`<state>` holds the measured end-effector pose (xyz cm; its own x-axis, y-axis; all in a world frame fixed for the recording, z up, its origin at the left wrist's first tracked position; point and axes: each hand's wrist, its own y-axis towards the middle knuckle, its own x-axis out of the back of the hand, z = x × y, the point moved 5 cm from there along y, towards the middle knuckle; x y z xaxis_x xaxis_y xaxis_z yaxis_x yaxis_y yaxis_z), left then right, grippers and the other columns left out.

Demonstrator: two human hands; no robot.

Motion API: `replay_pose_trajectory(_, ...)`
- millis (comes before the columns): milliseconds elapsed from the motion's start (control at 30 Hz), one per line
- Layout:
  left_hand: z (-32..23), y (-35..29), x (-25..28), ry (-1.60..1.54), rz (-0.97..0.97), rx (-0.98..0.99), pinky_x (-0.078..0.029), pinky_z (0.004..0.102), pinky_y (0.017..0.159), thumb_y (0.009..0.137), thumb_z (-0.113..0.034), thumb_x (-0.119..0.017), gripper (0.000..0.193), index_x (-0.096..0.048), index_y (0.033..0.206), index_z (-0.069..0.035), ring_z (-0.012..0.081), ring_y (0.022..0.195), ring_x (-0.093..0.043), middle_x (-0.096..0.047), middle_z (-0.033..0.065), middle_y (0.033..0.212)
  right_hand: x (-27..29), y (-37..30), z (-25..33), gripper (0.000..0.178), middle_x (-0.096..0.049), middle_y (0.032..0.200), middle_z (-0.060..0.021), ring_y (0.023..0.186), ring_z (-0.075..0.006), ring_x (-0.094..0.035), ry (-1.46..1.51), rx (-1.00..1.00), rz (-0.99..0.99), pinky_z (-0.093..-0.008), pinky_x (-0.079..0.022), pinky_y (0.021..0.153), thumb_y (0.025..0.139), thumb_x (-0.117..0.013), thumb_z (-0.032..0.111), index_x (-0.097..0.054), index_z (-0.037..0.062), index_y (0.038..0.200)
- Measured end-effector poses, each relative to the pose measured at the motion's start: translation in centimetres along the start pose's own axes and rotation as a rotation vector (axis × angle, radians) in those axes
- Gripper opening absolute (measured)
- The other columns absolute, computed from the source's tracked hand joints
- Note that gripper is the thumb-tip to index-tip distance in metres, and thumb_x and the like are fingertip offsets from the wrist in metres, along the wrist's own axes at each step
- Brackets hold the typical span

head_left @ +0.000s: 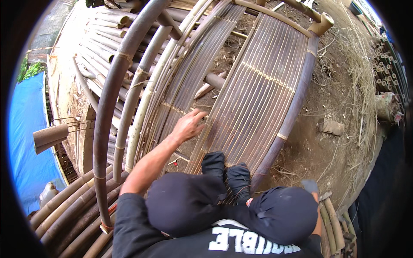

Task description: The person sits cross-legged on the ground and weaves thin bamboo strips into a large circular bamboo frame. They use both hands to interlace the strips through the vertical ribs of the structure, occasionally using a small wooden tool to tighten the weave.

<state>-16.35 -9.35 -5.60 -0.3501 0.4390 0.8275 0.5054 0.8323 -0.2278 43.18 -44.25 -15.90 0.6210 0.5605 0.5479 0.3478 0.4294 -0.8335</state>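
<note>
Bamboo-slat seat [269,81]: best kept flat underfoot, with left hand [189,126] at the inner edge, fingers [199,116] curled, slightly apart (cannot tell for the right hand [309,185]).

Passable gap between left panel [193,60] and right panel [269,64], ahead of left hand [188,127]; crossbar [215,81] interrupts it. Rails [103,122] block left.

- Bright daylight; the stacked poles [105,38] at upper left glare almost white.
- Soft sheen on the bamboo slats [269,73].
- Dark trousers [183,204] lose detail.
- Fisheye bends a tall pole [107,96]; black rim fills the corners.
</note>
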Motion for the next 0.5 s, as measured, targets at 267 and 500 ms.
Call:
replay_pose_trajectory(267, 1.3, 3.9, -3.6, 0.045, 0.027, -0.185, -0.054, 0.0411, 0.077, 0.09, -0.025, -0.065, 0.021, -0.066, 0.106, -0.011, 0.0283, 0.096, -0.065, -0.061, 0.0061, 0.101, 12.9, -7.7, 18.9, 0.035, -0.068, 0.098, -0.0213, 0.095, -0.0346, -0.066, -0.072, 0.228, -0.451, -0.0416, -0.051, 0.081, 0.083, -0.062, 0.031, -0.065, 0.0004, 0.1)
replay_pose_trajectory(500, 2.9, 1.4, -4.6, 0.345, 0.445, -0.302, -0.057, 0.0451, 0.067, 0.09, -0.019, -0.055, 0.02, -0.063, 0.082, -0.003, 0.0312, 0.078, -0.069, -0.066, 0.0139, 0.088, 17.1, -9.1, 29.0, 0.035, -0.067, 0.1, -0.0239, 0.094, -0.0407, -0.065, -0.538, 0.281, -0.26, -0.0444, -0.052, 0.079, 0.082, -0.058, 0.036, -0.069, 0.0048, 0.092)
